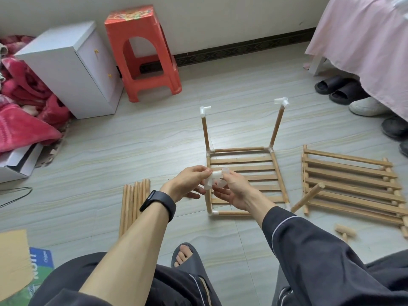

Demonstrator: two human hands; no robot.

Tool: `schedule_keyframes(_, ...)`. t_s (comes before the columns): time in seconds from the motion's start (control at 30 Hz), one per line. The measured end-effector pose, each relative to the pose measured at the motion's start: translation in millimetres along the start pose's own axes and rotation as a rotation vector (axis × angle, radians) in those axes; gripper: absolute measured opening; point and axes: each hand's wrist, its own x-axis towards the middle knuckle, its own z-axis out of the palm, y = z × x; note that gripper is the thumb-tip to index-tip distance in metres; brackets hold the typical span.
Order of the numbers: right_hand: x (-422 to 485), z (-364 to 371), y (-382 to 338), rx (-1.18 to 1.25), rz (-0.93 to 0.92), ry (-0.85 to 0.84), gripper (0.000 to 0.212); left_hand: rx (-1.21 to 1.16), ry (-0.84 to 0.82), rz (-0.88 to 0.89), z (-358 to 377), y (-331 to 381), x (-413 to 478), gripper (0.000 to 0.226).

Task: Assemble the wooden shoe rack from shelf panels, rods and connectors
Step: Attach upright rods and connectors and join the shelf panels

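Shelf panel stack (pixel 353 184) partly beyond the right edge.

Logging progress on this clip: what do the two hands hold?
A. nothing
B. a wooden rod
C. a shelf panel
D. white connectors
D: the left hand and right hand both pinch white connectors between them, above the rack.

Both hands met in the middle: the left hand (pixel 187 184) and the right hand (pixel 234 191) pinched white connectors (pixel 215 176) above the shelf panel (pixel 242 161) lying flat on the floor. Upright rods (pixel 205 133) stood at its far corners, capped white. Loose rods (pixel 132 202) lay left, spare panels (pixel 351 184) right.
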Motion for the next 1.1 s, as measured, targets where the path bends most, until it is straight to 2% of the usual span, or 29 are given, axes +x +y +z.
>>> schedule_keyframes(0.27,0.0,4.9,-2.5,0.050,-0.005,0.013,0.016,0.003,0.118,0.005,0.5,-5.2,0.1,0.035)
schedule_keyframes(0.53,-0.5,7.3,0.9,0.001,-0.053,-0.006,0.043,0.044,0.210,-0.010,2.9,-4.6,0.2,0.032)
schedule_keyframes(0.63,-1.4,8.1,1.2,-0.032,-0.071,0.001,0.061,0.052,0.180,-0.027,2.1,-4.3,0.3,0.035)
schedule_keyframes(0.73,-3.1,8.1,-1.2,-0.059,-0.063,-0.010,0.040,0.050,0.132,-0.060,-1.4,-3.9,-1.3,0.033)
schedule_keyframes(0.8,-4.3,6.4,-1.6,-0.069,-0.058,-0.012,0.034,0.049,0.109,-0.075,-2.8,-4.4,-2.1,0.031)
schedule_keyframes(1.1,-5.5,0.3,-0.2,-0.106,-0.093,-0.021,0.037,0.119,0.082,-0.064,1.8,-9.8,-4.4,0.035)
